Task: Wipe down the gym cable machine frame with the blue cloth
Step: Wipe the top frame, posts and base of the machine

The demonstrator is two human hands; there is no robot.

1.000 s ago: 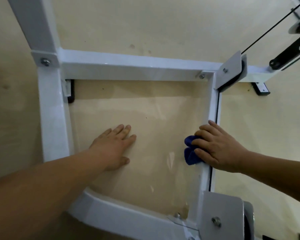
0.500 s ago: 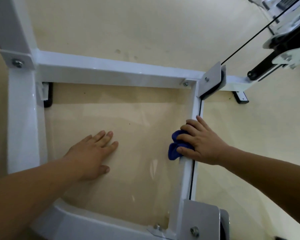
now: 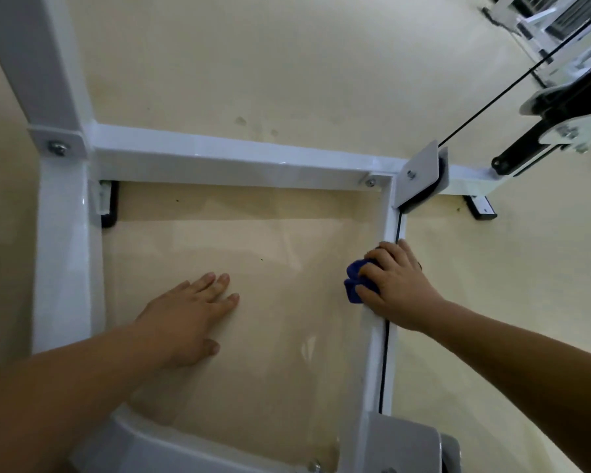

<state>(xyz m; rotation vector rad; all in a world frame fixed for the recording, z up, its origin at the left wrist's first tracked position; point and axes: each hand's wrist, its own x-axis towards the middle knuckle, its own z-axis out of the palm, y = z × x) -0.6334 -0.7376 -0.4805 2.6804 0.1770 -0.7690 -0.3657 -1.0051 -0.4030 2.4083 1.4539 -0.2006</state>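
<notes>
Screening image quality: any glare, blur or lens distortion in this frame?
Head view: the wide-angle lens bows the white frame bars; pale glare streaks the floor inside them; the left forearm blurs near the lens; the right hand and blue cloth are fairly sharp.

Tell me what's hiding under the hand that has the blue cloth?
The right hand grips a bunched blue cloth against the white frame bar, beside the black cable. Most of the cloth and the bar beneath the palm are covered.
</notes>
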